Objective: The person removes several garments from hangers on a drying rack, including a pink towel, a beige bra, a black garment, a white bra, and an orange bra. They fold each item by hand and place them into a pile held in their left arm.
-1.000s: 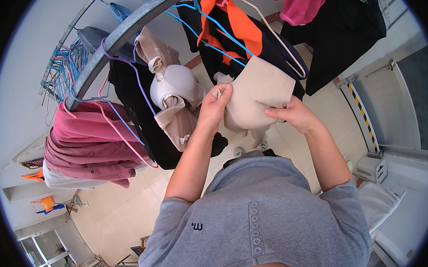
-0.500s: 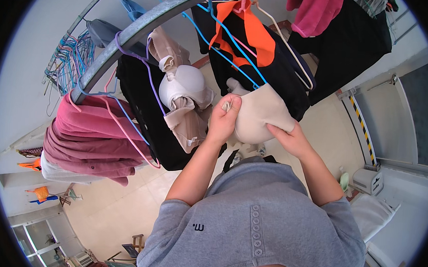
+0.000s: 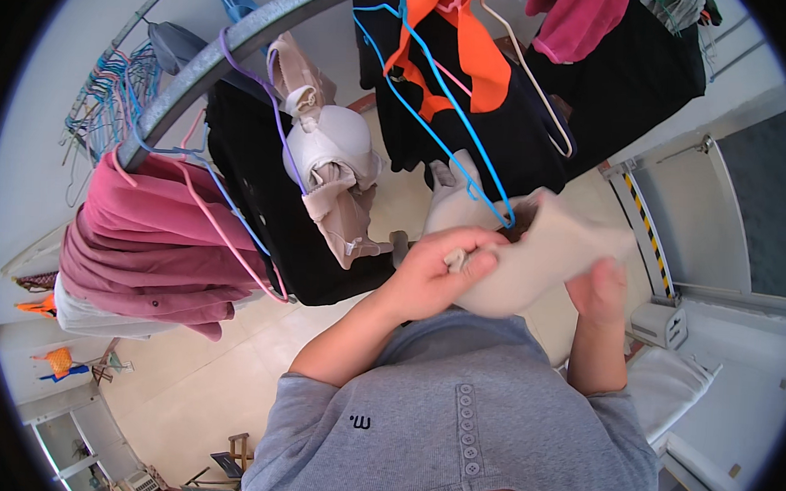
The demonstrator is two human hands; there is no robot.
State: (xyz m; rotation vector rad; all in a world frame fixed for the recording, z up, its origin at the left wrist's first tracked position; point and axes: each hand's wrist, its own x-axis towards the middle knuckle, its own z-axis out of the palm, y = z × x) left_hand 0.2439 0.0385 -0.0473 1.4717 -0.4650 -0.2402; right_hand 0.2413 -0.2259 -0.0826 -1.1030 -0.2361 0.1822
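My left hand (image 3: 445,273) is closed on the edge of a beige bra (image 3: 520,274), its thumb and fingers pinching the fabric. My right hand (image 3: 598,292) is raised at the bra's right side, blurred by motion; its fingers are hard to make out. A blue hanger (image 3: 438,61) slants down from above, its lower corner beside the bra's upper opening. Part of the bra stretches up and left behind my left hand. Left of it, another beige bra (image 3: 332,144) hangs on a purple hanger (image 3: 280,106).
A curved metal rail (image 3: 271,26) crosses above. Pink garments (image 3: 145,224) hang at left; black clothes and an orange-collared garment (image 3: 490,86) hang ahead. Many empty hangers (image 3: 107,97) bunch at far left. A white box-shaped thing (image 3: 660,326) stands at right.
Both hands and the bra have moved toward me and to the right. The blue hanger's lower corner has swung down with them and now shows. My right hand has turned more upright.
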